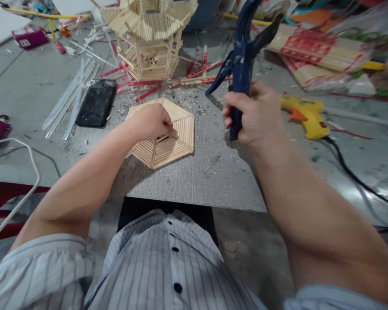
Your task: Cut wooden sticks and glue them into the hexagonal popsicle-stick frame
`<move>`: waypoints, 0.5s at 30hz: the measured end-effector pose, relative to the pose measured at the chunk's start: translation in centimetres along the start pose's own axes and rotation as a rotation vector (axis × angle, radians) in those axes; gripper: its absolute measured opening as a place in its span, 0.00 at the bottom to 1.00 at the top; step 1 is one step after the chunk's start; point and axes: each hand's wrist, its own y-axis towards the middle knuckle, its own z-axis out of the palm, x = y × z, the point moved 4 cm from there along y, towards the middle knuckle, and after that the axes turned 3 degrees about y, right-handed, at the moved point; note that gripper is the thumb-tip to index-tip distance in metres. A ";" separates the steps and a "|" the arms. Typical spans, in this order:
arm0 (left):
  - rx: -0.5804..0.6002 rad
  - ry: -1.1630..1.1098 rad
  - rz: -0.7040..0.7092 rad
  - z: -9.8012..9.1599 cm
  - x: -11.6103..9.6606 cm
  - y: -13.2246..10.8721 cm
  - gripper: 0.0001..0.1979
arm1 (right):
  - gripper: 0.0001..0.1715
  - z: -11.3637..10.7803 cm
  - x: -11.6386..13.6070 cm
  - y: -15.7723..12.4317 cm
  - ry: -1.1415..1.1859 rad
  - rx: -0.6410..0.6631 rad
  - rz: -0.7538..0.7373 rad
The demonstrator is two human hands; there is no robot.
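A hexagonal panel of wooden sticks (177,129) lies on a grey textured mat (207,176). My left hand (151,122) rests on the panel's middle, fingers curled and pinched on a stick there. My right hand (252,113) is closed round the handle of a dark blue cutter (242,60), held upright above the mat to the right of the panel, its jaws and upper handles spread toward the top.
A stick-built pavilion model (148,38) stands behind the panel. A black phone (96,103) and clear glue sticks (67,103) lie at left. A yellow glue gun (305,115) with black cord lies at right, bundles of sticks (313,51) behind. A white cable (22,172) loops at left.
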 end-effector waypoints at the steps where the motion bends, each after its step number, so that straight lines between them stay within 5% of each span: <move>1: 0.006 0.004 -0.008 0.0 0.0 0.0 0.10 | 0.11 0.0 0.0 0.0 0.018 0.003 0.003; 15: 0.049 0.050 0.069 0.1 -0.1 -0.3 0.06 | 0.13 0.0 0.0 0.2 0.107 0.014 0.062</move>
